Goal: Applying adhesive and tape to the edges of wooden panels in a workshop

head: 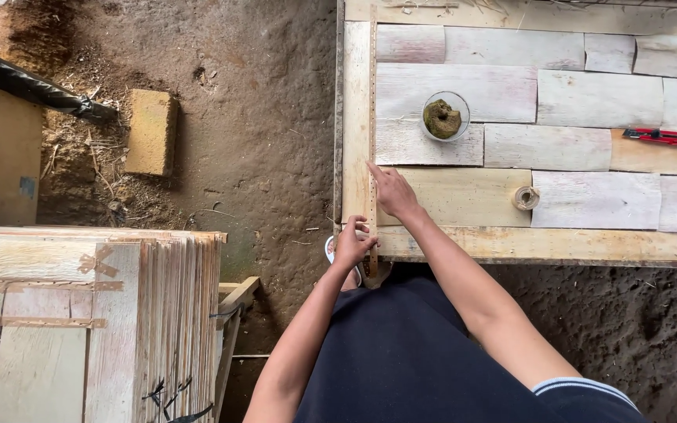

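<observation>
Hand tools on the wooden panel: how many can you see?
1: red-handled pliers lying near the panel's right end. More may sit beyond the frame edge.

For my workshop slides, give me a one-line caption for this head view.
Left hand and right hand press a thin strip along a wooden panel frame over dirt ground.

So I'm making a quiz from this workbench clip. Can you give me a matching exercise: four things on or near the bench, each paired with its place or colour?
Things:
1. Glass bowl
2. Cutters
3. Twine spool
4. Block

Descriptions:
A. Red handles, far right of the bench
B. On the dirt floor, left of the bench
C. Holds a greenish-brown lump
D. Small and round, right of the right hand

Pairs: 1-C, 2-A, 3-D, 4-B
</observation>
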